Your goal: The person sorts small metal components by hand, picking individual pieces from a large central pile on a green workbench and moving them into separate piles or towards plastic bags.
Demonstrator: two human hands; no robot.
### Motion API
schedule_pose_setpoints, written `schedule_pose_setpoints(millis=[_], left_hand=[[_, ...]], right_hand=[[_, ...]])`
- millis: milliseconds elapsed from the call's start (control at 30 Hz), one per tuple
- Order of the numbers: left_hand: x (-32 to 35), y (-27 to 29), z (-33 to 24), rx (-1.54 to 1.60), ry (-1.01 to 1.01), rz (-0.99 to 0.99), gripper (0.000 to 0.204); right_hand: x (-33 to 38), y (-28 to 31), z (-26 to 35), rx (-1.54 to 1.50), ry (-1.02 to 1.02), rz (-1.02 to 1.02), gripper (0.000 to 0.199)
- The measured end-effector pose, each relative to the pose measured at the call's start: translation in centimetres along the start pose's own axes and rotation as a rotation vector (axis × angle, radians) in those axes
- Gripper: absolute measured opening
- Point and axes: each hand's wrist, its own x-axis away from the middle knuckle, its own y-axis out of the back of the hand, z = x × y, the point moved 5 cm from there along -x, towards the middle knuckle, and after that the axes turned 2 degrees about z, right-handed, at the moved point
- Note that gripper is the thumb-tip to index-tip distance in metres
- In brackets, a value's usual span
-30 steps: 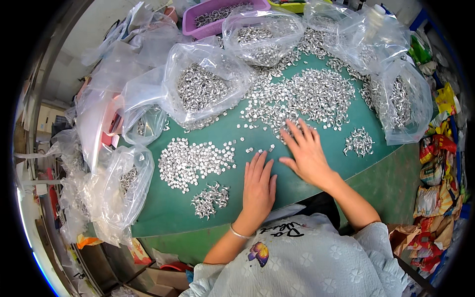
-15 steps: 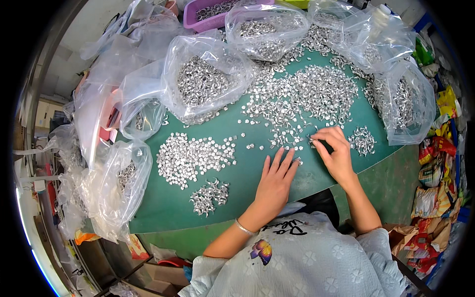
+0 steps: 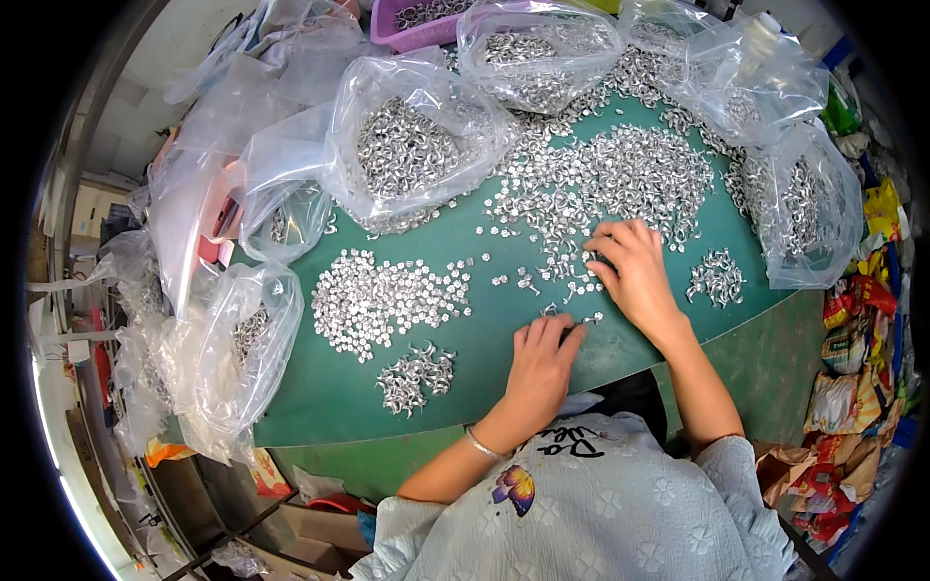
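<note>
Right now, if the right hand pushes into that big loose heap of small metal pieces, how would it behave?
The big heap would probably scatter rather than slide whole: its pieces lie separate. Each looks light, and strays dot the green table by the right hand.

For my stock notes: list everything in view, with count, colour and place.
Table: one, green, centre.
Metal pieces: too many to count, silver, big heap at the far middle.
Sorted piles: three, silver; flat one left of centre, small ones near and right.
Plastic bags: several, clear, along the left, far and right edges.
Tray: one, purple, far edge.
Bracelet: one, silver, left wrist.
Left hand: flat on table.
Right hand: on loose pieces.
</note>
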Motion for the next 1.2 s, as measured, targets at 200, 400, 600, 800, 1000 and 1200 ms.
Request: schedule_pose_setpoints(millis=[200,400,600,800,1000,1200], left_hand=[[0.7,1.1,1.5,-0.027,0.092,-0.091,0.020],[1.4,1.4,1.2,0.003,0.130,-0.088,0.022],[1.7,1.8,1.1,0.100,0.167,-0.087,0.030],[0.5,0.7,0.3,0.087,0.100,-0.025,0.035],[2.1,1.2,1.5,0.061,0.125,-0.045,0.035],[0.4,-0.1,-0.7,-0.005,0.009,-0.060,0.028]], right_hand=[[1.2,2.1,-0.2,-0.103,-0.056,-0.075,0.014],[4.5,0.7,4.8,-0.235,-0.005,0.174,0.013],[4.1,1.8,2.7,-0.282,-0.039,-0.041,0.013],[5.0,0.8,4.5,-0.209,0.033,0.246,0.018],[4.6,1.7,3.3,-0.190,-0.029,0.061,0.020],[2.9,-0.7,4.2,-0.003,0.099,0.082,0.019]])
